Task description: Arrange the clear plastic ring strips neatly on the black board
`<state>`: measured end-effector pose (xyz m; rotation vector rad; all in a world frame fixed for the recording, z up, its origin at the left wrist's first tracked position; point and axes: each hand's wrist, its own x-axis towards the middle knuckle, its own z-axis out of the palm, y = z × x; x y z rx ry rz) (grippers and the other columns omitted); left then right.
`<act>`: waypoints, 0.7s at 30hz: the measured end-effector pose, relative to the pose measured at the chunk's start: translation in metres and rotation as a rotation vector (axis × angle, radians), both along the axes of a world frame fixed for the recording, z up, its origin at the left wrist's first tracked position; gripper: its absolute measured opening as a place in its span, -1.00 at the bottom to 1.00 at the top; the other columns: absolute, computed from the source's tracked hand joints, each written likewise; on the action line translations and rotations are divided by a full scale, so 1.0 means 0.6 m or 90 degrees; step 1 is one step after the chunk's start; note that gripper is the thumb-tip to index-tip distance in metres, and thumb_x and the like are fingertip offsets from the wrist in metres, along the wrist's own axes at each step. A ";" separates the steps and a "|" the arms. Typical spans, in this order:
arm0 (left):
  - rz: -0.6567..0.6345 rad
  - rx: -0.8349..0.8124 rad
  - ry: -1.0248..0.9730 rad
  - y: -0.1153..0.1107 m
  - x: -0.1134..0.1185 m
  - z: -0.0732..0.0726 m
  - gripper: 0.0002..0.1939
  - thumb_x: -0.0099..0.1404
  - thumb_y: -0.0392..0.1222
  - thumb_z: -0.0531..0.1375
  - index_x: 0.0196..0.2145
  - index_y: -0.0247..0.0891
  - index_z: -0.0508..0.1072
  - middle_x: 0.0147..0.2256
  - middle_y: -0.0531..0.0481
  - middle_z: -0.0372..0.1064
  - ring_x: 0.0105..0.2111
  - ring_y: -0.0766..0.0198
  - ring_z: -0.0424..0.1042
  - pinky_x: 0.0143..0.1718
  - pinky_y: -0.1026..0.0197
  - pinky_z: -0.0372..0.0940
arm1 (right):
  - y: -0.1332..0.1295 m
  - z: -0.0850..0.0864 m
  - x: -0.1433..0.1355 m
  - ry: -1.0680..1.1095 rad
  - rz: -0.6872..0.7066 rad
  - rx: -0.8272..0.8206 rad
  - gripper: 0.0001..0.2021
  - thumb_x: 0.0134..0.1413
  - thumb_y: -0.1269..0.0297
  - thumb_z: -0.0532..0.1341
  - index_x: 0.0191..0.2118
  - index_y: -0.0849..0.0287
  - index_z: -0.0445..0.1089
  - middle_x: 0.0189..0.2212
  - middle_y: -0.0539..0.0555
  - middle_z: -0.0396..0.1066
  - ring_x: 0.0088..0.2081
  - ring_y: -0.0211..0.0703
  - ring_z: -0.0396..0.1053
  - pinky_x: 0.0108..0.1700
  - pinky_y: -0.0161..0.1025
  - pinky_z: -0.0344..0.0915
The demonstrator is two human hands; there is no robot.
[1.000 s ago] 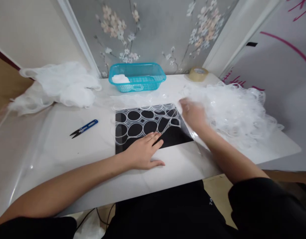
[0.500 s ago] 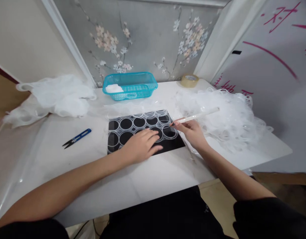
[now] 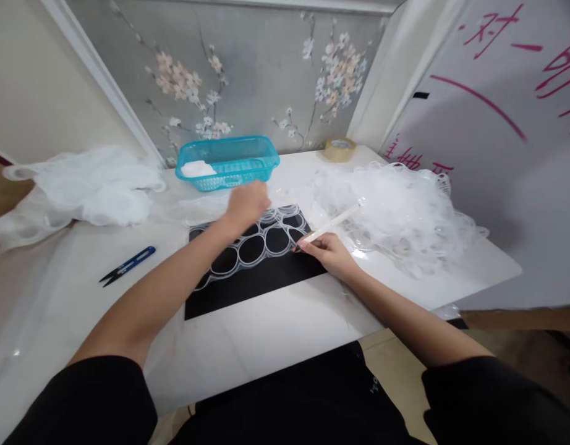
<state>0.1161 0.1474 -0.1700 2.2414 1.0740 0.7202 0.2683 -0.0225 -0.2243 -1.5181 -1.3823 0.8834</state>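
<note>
A sheer white fabric patterned with rings (image 3: 265, 249) lies over a black board (image 3: 229, 300) on the white table. Above its far part, my left hand (image 3: 248, 203) is curled closed on the fabric; the fingertips are hidden and slightly blurred. My right hand (image 3: 330, 253) is closed around a white pen-shaped tool (image 3: 334, 224), held slanted with its dark tip down at the fabric's near edge, by the right side of the board. Left of the board lie blue thread snips (image 3: 128, 266), apart from both hands.
A heap of white ring-shaped pieces (image 3: 396, 213) covers the table's right side. Bunched white fabric (image 3: 94, 185) lies at the left. Behind the board stand a turquoise basket (image 3: 261, 168) with something white inside and a roll of tape (image 3: 339, 149). A whiteboard (image 3: 489, 185) with red writing stands right.
My left hand has gone from flat on the fabric to closed at its far part. The fabric has shifted away from me, baring more board. My right hand stays near the fabric's edge with the tool.
</note>
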 end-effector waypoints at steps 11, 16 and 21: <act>-0.086 -0.374 -0.386 -0.065 -0.073 0.072 -0.78 0.01 -0.13 0.27 -0.55 -0.29 0.31 -0.52 0.05 0.42 -0.45 0.38 0.42 -0.28 0.27 0.34 | -0.010 0.032 -0.028 0.331 -0.032 0.041 -0.81 0.03 0.14 0.29 -0.37 0.16 0.52 -0.30 0.10 0.53 -0.15 -0.08 0.45 -0.02 -0.13 0.32; -0.159 -0.476 -0.449 -0.121 -0.091 0.116 -0.80 0.09 -0.19 0.32 -0.49 -0.33 0.38 -0.44 0.00 0.49 -0.49 0.38 0.45 -0.37 0.33 0.36 | -0.008 0.110 -0.057 0.681 0.190 0.003 -0.93 0.02 0.28 0.30 -0.38 0.14 0.51 -0.12 0.10 0.51 0.01 -0.05 0.40 0.20 -0.02 0.17; -0.187 -0.511 -0.480 -0.147 -0.116 0.148 -0.82 0.14 -0.24 0.31 -0.48 -0.34 0.38 -0.44 -0.01 0.50 -0.51 0.36 0.47 -0.43 0.36 0.37 | 0.001 0.164 -0.094 0.769 0.245 0.015 -0.95 -0.02 0.29 0.32 -0.42 0.12 0.49 -0.30 -0.01 0.49 -0.13 -0.18 0.43 0.12 -0.15 0.25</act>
